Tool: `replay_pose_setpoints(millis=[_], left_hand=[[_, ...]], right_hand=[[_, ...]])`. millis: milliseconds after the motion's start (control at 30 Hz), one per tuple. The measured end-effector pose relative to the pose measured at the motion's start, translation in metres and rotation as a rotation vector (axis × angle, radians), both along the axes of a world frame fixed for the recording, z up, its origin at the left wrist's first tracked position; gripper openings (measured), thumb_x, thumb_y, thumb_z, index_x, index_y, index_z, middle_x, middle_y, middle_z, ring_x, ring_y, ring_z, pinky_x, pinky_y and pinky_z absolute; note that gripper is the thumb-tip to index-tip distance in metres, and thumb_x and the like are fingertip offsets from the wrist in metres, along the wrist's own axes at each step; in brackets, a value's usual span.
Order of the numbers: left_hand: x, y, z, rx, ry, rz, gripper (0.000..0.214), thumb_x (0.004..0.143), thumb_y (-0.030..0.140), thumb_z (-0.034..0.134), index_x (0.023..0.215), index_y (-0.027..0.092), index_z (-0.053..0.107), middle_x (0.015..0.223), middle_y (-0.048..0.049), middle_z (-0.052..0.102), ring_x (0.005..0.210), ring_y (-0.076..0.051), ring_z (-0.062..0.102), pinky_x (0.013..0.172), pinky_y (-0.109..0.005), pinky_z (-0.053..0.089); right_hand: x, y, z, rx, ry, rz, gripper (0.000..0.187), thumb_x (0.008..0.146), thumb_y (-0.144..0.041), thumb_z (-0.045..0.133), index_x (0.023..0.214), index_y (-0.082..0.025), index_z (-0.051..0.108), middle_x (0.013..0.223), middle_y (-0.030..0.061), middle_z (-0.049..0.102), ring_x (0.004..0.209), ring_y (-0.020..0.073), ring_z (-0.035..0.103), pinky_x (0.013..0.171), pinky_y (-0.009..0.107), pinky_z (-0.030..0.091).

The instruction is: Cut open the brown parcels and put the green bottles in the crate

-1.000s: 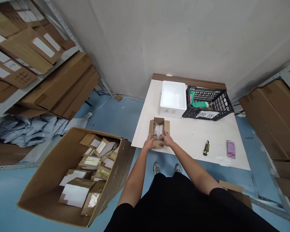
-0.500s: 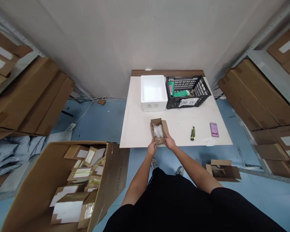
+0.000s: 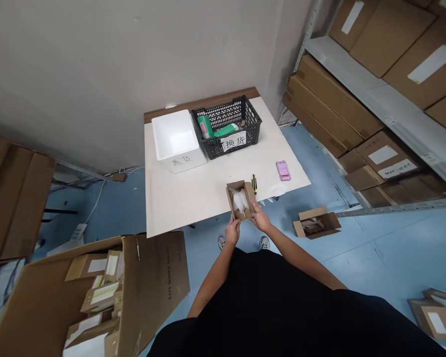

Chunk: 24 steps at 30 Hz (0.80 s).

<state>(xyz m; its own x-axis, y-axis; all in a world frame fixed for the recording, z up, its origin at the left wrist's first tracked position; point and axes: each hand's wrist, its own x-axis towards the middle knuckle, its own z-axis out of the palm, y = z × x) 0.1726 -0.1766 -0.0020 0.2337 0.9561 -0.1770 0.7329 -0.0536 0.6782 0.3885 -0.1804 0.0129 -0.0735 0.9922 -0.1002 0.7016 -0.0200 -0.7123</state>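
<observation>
Small cardboard box (image 3: 241,200): flaps open, clear or white wrapping visible inside. It sits at the near edge of the tabletop (image 3: 178,193), right of the edge's middle, and its near end reaches the edge. Whether it rests fully on the surface cannot be told.

Left hand (image 3: 232,231): fingers closed on the box's near left corner. Right hand (image 3: 260,219): fingers closed on the near right side. Both have hold of the box and nothing else.

Utility knife (image 3: 253,184): flat on the tabletop, just beside the box's far right corner. Pink item (image 3: 283,170): near the right edge, blurred. White foam box (image 3: 178,140) and black crate (image 3: 226,126): side by side along the far edge, the crate bearing a paper label and green items.

On the floor: a large carton (image 3: 40,307) of parcels off the near left corner, and a small open box (image 3: 315,223) off the near right corner.
</observation>
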Motion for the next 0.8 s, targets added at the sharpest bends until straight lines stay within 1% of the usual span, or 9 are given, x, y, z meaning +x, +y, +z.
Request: replay_pose_setpoints(millis=[100,200,300,367,467,567,667,733,800], left_hand=[[0.029,-0.006,0.012,0.042,0.007,-0.008,0.026,0.102,0.018,0.061,0.118,0.022,0.081,0.16,-0.0157,0.057,0.133,-0.03,0.07,0.11,-0.041,0.058],[0.062,-0.004,0.025,0.09,0.011,-0.047,0.026,0.102,0.018,0.062,0.119,0.023,0.081,0.16,-0.0151,0.056,0.129,-0.029,0.072,0.109,-0.04,0.058],[0.101,0.0,0.037,0.13,0.007,-0.13,0.027,0.102,0.018,0.062,0.119,0.025,0.081,0.162,-0.0118,0.056,0.13,-0.028,0.071,0.111,-0.039,0.058],[0.132,0.003,0.044,0.143,-0.006,-0.208,0.027,0.102,0.018,0.062,0.12,0.026,0.081,0.163,-0.0106,0.055,0.133,-0.028,0.069,0.112,-0.04,0.057],[0.184,0.002,0.049,0.135,-0.038,-0.358,0.028,0.103,0.018,0.062,0.122,0.026,0.081,0.164,-0.0104,0.053,0.138,-0.029,0.066,0.114,-0.041,0.056],[0.243,-0.006,0.049,0.091,-0.055,-0.533,0.029,0.102,0.018,0.062,0.122,0.027,0.082,0.164,-0.009,0.054,0.136,-0.029,0.067,0.115,-0.043,0.056],[0.305,-0.025,0.044,0.042,-0.053,-0.696,0.03,0.101,0.017,0.064,0.122,0.027,0.082,0.164,-0.0081,0.054,0.133,-0.029,0.07,0.115,-0.044,0.055],[0.343,-0.04,0.04,0.012,-0.048,-0.793,0.029,0.101,0.017,0.064,0.123,0.025,0.081,0.166,-0.0095,0.052,0.132,-0.029,0.07,0.116,-0.044,0.054],[0.376,-0.054,0.036,-0.02,-0.04,-0.885,0.029,0.102,0.018,0.063,0.124,0.023,0.081,0.166,-0.0115,0.051,0.132,-0.029,0.07,0.118,-0.044,0.053]], right_hand=[[0.029,-0.01,0.012,0.07,0.01,-0.009,0.014,0.086,-0.016,0.07,0.076,-0.023,0.075,0.172,0.0039,0.043,0.163,0.0332,0.033,0.125,0.054,0.043],[0.062,-0.019,0.026,0.119,0.005,-0.049,0.012,0.086,-0.016,0.07,0.079,-0.023,0.077,0.173,0.0052,0.041,0.163,0.0338,0.032,0.126,0.056,0.041],[0.101,-0.034,0.04,0.173,-0.011,-0.125,0.01,0.087,-0.017,0.071,0.083,-0.022,0.079,0.174,0.0053,0.039,0.164,0.0324,0.03,0.128,0.052,0.039],[0.128,-0.05,0.048,0.187,-0.035,-0.203,0.012,0.088,-0.017,0.069,0.085,-0.021,0.079,0.175,0.005,0.036,0.164,0.0309,0.03,0.129,0.05,0.038],[0.167,-0.083,0.055,0.163,-0.085,-0.36,0.014,0.089,-0.015,0.067,0.085,-0.021,0.079,0.176,0.0038,0.033,0.165,0.0304,0.029,0.131,0.049,0.036],[0.206,-0.125,0.056,0.119,-0.125,-0.541,0.013,0.089,-0.016,0.069,0.087,-0.022,0.08,0.176,0.0022,0.033,0.165,0.0315,0.028,0.131,0.051,0.035],[0.243,-0.17,0.051,0.081,-0.148,-0.716,0.014,0.088,-0.019,0.071,0.092,-0.024,0.082,0.174,0.0016,0.038,0.164,0.0318,0.029,0.132,0.053,0.036],[0.265,-0.198,0.044,0.061,-0.159,-0.824,0.016,0.087,-0.02,0.071,0.096,-0.024,0.084,0.173,0.0022,0.041,0.164,0.0307,0.03,0.132,0.051,0.035],[0.283,-0.221,0.037,0.035,-0.169,-0.918,0.018,0.087,-0.02,0.07,0.099,-0.023,0.084,0.172,0.0039,0.041,0.164,0.03,0.03,0.132,0.048,0.035]])
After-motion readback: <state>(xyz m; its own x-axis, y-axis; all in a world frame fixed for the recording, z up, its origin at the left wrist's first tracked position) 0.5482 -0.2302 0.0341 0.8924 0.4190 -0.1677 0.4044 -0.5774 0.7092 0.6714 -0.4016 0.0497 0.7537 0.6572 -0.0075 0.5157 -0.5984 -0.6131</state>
